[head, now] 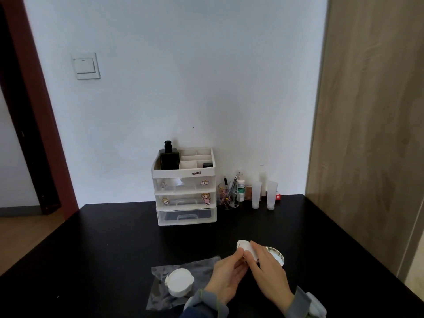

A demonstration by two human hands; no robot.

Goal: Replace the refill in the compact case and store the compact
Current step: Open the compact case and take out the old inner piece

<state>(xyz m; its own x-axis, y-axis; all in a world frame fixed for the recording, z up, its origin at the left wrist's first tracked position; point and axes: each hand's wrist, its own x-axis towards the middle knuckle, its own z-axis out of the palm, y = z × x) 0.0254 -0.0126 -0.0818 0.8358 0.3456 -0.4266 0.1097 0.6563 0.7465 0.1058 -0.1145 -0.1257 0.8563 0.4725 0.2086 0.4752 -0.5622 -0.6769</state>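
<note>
Beyond the hands, a white wall (172,76) with a light switch (86,66); wood-grain panel (371,111) right, dark-red door frame (29,99) left.

Single head-worn view, wide-angle, facing forward and tilted down. Black tabletop (103,249) fills the lower half; white wall (183,76) square ahead. Both hands sit close at the bottom edge; drawer organizer (184,198) stands farther back, mid-frame.

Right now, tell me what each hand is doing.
Left hand: fingers closed on the white compact piece.
Right hand: also gripping that piece, above the silver-rimmed compact case.
</note>
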